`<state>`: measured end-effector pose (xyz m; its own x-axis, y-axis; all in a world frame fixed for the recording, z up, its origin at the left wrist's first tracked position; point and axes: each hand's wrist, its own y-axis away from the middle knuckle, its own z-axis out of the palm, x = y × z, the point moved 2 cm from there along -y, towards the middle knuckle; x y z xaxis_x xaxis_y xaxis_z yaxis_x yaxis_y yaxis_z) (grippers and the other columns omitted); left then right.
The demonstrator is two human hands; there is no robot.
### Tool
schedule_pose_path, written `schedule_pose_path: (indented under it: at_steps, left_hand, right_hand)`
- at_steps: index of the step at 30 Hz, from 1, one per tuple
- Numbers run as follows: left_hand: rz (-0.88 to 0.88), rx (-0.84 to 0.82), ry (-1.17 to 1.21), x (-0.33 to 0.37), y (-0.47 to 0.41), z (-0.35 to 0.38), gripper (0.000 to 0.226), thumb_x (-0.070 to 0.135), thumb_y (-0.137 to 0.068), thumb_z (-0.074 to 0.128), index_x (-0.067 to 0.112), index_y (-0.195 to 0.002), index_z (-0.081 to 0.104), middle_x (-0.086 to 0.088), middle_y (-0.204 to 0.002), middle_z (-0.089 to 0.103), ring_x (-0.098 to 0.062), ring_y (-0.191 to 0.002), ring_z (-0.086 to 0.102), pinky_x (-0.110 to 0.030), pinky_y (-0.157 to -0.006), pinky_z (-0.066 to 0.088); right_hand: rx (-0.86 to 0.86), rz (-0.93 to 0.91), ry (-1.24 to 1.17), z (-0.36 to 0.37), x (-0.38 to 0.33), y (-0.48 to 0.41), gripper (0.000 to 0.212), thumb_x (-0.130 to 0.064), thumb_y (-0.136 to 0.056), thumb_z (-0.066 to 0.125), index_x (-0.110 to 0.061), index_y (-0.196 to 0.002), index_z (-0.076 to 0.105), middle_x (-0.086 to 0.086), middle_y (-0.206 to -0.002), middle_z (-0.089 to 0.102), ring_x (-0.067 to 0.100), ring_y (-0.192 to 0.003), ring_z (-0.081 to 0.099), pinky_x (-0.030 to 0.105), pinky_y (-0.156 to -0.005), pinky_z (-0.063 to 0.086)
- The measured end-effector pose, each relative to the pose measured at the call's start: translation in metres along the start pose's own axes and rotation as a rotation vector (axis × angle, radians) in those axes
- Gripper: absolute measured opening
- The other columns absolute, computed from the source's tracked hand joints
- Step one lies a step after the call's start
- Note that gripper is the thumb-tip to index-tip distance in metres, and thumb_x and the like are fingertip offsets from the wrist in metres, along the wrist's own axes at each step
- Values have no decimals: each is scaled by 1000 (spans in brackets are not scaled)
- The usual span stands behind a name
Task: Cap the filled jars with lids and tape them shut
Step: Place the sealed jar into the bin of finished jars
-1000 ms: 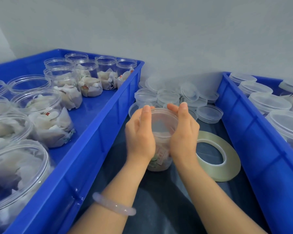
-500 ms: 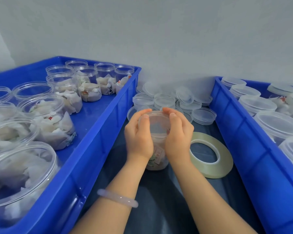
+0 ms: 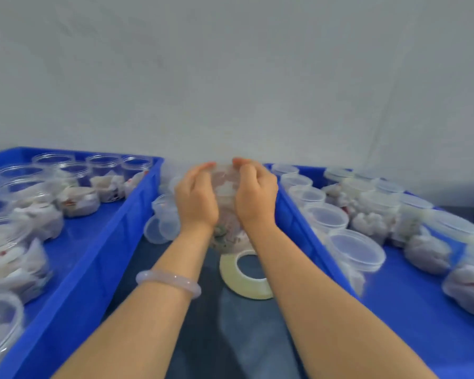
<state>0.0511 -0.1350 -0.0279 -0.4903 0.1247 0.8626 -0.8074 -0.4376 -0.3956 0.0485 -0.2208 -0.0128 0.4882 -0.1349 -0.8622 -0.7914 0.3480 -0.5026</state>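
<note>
Jar (image 3: 226, 206) mid-frame: left hand (image 3: 196, 199) and right hand (image 3: 255, 196) clasp it, fingers curled. It looks clear, filled, blurred

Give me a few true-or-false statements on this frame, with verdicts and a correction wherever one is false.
1. The left hand and right hand hold one jar between them. True.
2. The tape roll is in the right hand. False: it lies flat on the dark surface, in neither hand.
3. The left-bin jars are all capped. False: their tops are open.
4. A bracelet sits on the left wrist. True.
5. The right-bin jars carry lids. True.
</note>
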Motion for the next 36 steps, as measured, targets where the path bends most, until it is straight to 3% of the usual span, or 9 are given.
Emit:
schedule_pose_path:
  at_steps: [5, 9, 11, 15, 20, 23, 26, 29, 36]
  left_hand:
    - [39, -146, 113, 32, 11, 64, 35, 26, -71, 39, 18, -90, 67, 12, -87, 66, -7, -87, 63, -26, -83, 51]
    - [-34, -271, 195, 34, 14, 112, 26, 20, -81, 48, 12, -97, 67, 10, -89, 64, -14, -94, 62, -30, -89, 49]
    - [-44, -355, 169, 31, 9, 134, 24, 12, -92, 48, 8, -108, 65, 6, -96, 63, -13, -97, 59, -30, -92, 46]
    - [-132, -550, 19, 17, -12, 171, 33, 20, -96, 48, 12, -126, 58, -3, -126, 58, -20, -117, 54, -27, -91, 40]
    - [-235, -600, 60, -14, -45, 213, 47, 19, -94, 51, 14, -141, 43, -6, -140, 49, -19, -127, 48, -37, -108, 38]
    - [-238, -628, 88, -30, -70, 245, 47, 21, -97, 51, 14, -143, 42, -4, -143, 48, -15, -127, 47, -27, -105, 36]
    - [-232, -682, 5, -50, -95, 276, 47, 18, -97, 52, 13, -143, 42, -5, -147, 44, -17, -133, 42, -23, -103, 33]
    - [-203, -737, -108, -70, -112, 298, 50, 19, -96, 53, 14, -144, 40, -4, -149, 41, -19, -136, 39, -28, -107, 34]
    - [-167, -850, -478, -142, -125, 305, 58, 27, -97, 53, 12, -148, 30, -6, -152, 35, -22, -136, 38, -26, -102, 33]
  right_hand:
    - [94, -100, -42, -59, -29, -34, 28, -27, -71, 41, -24, -82, 67, -14, -74, 65, 5, -76, 61, 29, -76, 51]
    - [155, -106, -19, -96, -32, -65, 34, -25, -70, 39, -16, -86, 67, -5, -79, 66, 16, -81, 64, 35, -76, 50]
    - [170, -98, -39, -110, -28, -83, 38, -24, -69, 36, -12, -89, 66, 1, -82, 66, 19, -81, 66, 34, -72, 51]
    - [207, -81, -8, -130, -10, -119, 40, -23, -71, 35, -10, -93, 66, 4, -87, 66, 4, -73, 65, 20, -65, 51]
    - [266, -76, 74, -136, 15, -174, 42, -22, -73, 32, -12, -96, 65, -3, -86, 65, 0, -76, 64, 30, -78, 52]
    - [274, -82, 117, -140, 27, -213, 45, -24, -72, 30, -12, -99, 64, -6, -90, 64, 14, -90, 65, 35, -87, 50]
    - [256, -101, 284, -149, 47, -246, 55, -24, -72, 27, -9, -110, 63, -1, -103, 64, 15, -102, 58, 28, -92, 44]
    - [198, -77, 469, -162, 75, -272, 56, -23, -78, 25, -12, -121, 59, -3, -110, 60, 23, -116, 51, 40, -100, 42]
    - [24, 58, 766, -163, 152, -297, 40, -11, -95, 31, -12, -127, 55, 15, -122, 59, 32, -112, 53, 47, -94, 45]
